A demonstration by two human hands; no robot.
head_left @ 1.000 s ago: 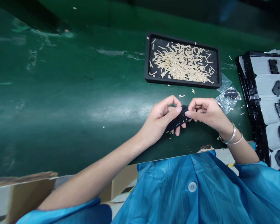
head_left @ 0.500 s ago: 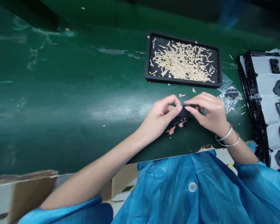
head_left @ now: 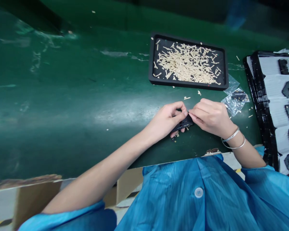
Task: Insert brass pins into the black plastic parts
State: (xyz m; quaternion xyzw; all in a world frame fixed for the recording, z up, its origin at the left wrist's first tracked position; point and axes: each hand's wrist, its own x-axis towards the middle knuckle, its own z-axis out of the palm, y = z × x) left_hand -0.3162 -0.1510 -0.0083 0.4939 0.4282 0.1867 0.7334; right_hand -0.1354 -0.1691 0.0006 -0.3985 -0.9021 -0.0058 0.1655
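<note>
A small flat black plastic part with little holes is held low over the green table. My left hand is closed on it, thumb and index finger on top and other fingertips showing underneath. My right hand is pinched at the part's upper right corner, its fingertips almost meeting my left thumb. What those fingertips hold, if anything, is too small to make out. Several pale slivers lie beside the part's lower edge. Beyond my hands stands a shallow black tray strewn with short cream-coloured strips.
Next to the tray lies a clear plastic bag with dark pieces inside. At the right edge, a black rack-like tray holds several black parts on white lining. Loose strips dot the green table.
My right hand's fingers have drawn together into a tighter pinch and moved slightly left and down at the part's corner. The black part has tilted a little in my left hand.
</note>
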